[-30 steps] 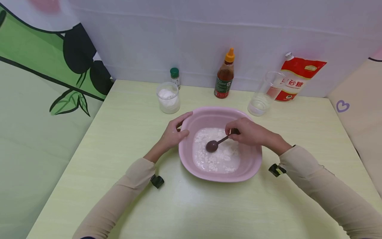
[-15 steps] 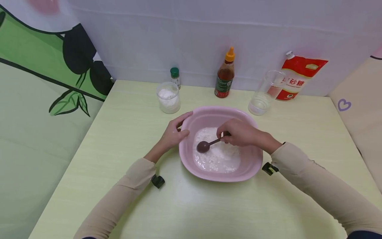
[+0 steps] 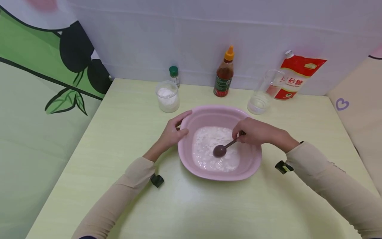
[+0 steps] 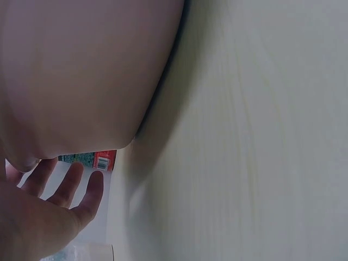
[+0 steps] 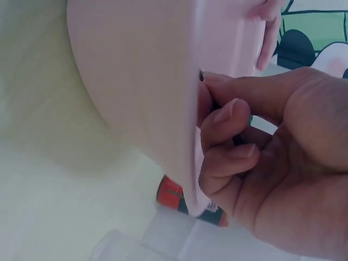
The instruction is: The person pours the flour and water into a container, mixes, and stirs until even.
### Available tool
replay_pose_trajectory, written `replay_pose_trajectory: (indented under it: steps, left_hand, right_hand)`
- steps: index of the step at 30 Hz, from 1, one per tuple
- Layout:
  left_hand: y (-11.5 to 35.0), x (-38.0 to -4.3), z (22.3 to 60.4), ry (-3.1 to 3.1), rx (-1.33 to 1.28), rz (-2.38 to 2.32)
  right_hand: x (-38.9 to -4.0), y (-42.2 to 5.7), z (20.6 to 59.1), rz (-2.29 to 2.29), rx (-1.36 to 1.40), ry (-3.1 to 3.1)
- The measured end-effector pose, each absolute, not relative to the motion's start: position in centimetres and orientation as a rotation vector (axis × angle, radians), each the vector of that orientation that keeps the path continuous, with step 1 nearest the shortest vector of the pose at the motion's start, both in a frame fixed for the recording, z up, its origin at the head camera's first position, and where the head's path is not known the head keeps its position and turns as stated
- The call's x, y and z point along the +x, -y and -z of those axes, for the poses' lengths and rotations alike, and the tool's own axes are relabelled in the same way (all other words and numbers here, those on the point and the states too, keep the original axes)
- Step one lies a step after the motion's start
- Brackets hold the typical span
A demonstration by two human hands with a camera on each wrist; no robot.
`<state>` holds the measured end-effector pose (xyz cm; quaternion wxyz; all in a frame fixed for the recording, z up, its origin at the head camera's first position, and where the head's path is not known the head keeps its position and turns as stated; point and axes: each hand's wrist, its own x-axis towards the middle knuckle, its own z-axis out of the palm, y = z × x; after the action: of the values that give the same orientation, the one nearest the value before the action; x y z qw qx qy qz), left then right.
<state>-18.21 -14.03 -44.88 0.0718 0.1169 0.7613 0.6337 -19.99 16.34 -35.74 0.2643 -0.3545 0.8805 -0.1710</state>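
A pink plastic basin (image 3: 185,162) holds a wet, lumpy white mixture (image 3: 206,142). My left hand (image 3: 171,132) grips the basin's left rim, thumb over the edge and fingers on the outer side. In the left wrist view some of its fingertips (image 4: 93,187) stand off the wall. A dark brown spoon (image 3: 220,151) is pinched by its handle in my right hand (image 3: 252,130), above the basin's right part. The spoon's bowl is down at the white mixture. In the right wrist view the curled fingers (image 5: 228,163) hide most of the handle.
Behind the basin stand a clear cup of white powder (image 3: 167,98), a green-capped jar (image 3: 174,75), a sauce bottle (image 3: 223,75) with an orange tip and a tall clear cup (image 3: 262,96). A red sugar bag (image 3: 298,74) leans at the back right of the table (image 3: 194,209).
The spoon first went left across the mixture, then came back right and a little nearer to me with my right hand. My left hand stays on the rim.
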Motion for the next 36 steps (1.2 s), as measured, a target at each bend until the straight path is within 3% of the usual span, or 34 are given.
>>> replay_pose_trajectory:
  steps: [16, 26, 36]
  left_hand:
    - [14.0, -18.3, 45.0, -2.287, 0.351, -1.905]
    - [13.8, -18.3, 45.0, -2.282, 0.365, -1.922]
    - [13.9, -18.4, 45.1, -2.283, 0.340, -1.914]
  right_hand:
    - [-21.8, -14.5, 36.0, 0.474, -0.964, -2.590]
    - [-20.5, -12.5, 37.1, 0.440, -1.127, -2.369]
    - [-20.4, -14.9, 35.4, 0.271, -1.074, -2.440]
